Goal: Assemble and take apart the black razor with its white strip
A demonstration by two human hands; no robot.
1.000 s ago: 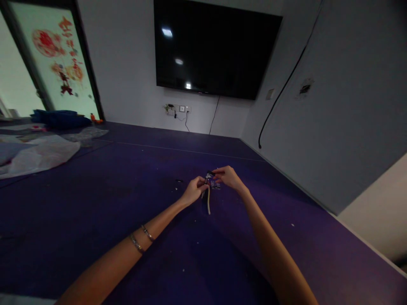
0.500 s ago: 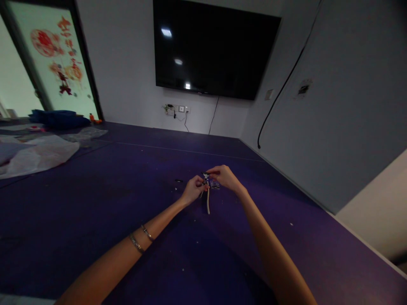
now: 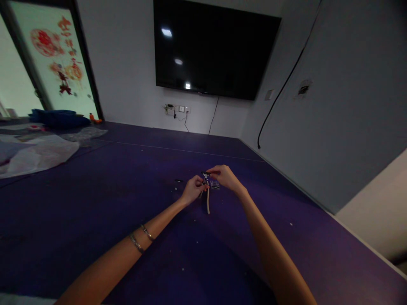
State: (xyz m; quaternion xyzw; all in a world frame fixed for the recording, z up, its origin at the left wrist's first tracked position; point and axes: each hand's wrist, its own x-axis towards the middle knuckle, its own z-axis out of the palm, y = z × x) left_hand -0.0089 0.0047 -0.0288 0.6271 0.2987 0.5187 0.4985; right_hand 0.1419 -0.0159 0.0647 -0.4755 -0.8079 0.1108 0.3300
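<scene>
My left hand (image 3: 192, 189) is closed around a small pair of pliers (image 3: 208, 202), close to their metal head. One pale handle hangs down below the fingers, and the other is mostly hidden by the hand. My right hand (image 3: 224, 175) pinches a small dark piece (image 3: 205, 173) at the jaws; its exact kind is too small to make out. Just under the right hand, a small grey-and-clear part frame (image 3: 215, 184) lies on the purple surface. Left of the hands lies a thin black piece (image 3: 179, 181).
The purple floor (image 3: 143, 271) carries a few tiny white bits. Crumpled clear plastic sheeting (image 3: 44, 154) and a dark blue cloth bundle (image 3: 59, 119) lie at far left. A television (image 3: 216, 46) hangs on the wall, and a black cable (image 3: 282, 87) dangles at right.
Almost nothing differs: both hands keep their place at the pliers, with only a very slight shift of the left fingers and the handle beside them.
</scene>
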